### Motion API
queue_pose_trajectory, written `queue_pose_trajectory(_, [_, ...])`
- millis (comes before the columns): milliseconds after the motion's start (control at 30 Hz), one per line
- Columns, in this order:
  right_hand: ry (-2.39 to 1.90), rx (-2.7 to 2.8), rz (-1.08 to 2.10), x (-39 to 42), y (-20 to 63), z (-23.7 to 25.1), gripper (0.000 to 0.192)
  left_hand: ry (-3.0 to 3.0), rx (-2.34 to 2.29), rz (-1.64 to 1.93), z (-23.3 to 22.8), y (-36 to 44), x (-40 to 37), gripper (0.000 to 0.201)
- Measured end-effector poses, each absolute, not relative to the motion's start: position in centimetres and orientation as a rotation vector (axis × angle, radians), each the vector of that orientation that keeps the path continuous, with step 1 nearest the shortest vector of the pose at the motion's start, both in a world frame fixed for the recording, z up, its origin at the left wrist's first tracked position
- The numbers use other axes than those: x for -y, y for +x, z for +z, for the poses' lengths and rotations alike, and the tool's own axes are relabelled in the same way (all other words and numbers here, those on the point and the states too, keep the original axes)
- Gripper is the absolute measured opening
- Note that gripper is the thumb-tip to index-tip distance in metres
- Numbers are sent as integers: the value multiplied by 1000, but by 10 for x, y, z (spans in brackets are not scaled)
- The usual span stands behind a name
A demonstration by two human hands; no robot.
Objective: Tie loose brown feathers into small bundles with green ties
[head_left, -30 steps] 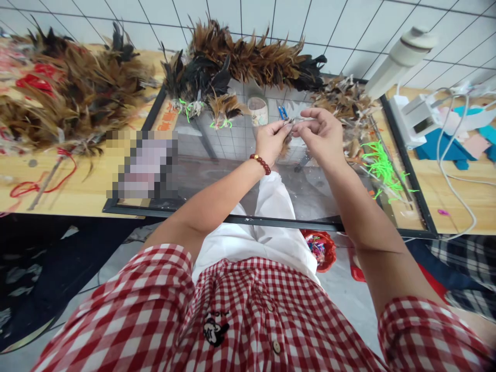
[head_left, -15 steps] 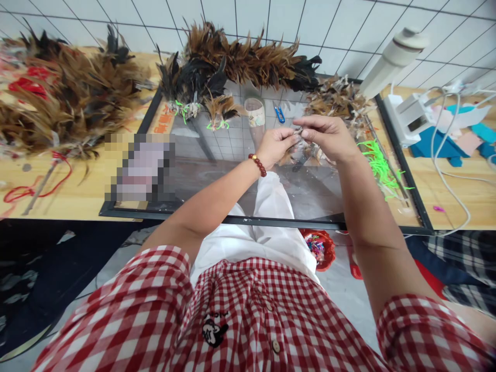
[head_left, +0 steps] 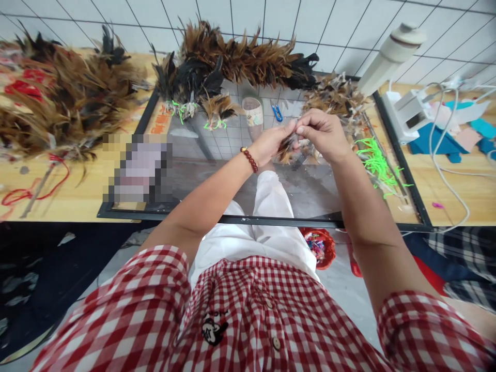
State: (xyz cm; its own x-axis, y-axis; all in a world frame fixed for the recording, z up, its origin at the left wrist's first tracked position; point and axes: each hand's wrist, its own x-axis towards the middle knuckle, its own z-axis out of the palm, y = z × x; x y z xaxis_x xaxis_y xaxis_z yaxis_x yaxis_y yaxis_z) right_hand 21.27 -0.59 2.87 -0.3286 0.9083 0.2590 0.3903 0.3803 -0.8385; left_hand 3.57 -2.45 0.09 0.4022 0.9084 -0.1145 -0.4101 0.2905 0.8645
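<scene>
My left hand (head_left: 271, 143) and my right hand (head_left: 323, 133) meet above the glass table top (head_left: 217, 175), fingertips pinched together on a small bunch of brown feathers (head_left: 285, 150) that hangs between them. The left wrist wears a red bead bracelet (head_left: 249, 159). A loose heap of short feathers (head_left: 337, 98) lies just beyond the right hand. Green ties (head_left: 376, 164) are strewn to its right.
Long brown and black feather strings (head_left: 240, 59) and a big feather pile (head_left: 58, 98) line the back and left. A small cup (head_left: 252, 111), a blue clip (head_left: 276, 112), a white lamp (head_left: 391, 57) with cables, blue paper (head_left: 437, 142) and a red basket (head_left: 320, 247) below the table.
Both hands have stayed together on the feathers, shifting slightly and turning; the feather bunch now hangs lower between them. The view drifted a little to the right.
</scene>
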Motion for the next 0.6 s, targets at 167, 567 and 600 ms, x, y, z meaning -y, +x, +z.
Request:
queue_pose_trajectory(167, [-1193,1864,902,2,206,20,42,941,-770,1020,-6,40,24,21])
queue_pose_trajectory(567, [-1089,2144,599,7,210,26,62,684,-798,1199,-6,45,18,13])
queue_pose_trajectory(600, [-1083,2101,632,6,209,23,65,670,-795,1219,-5,45,18,13])
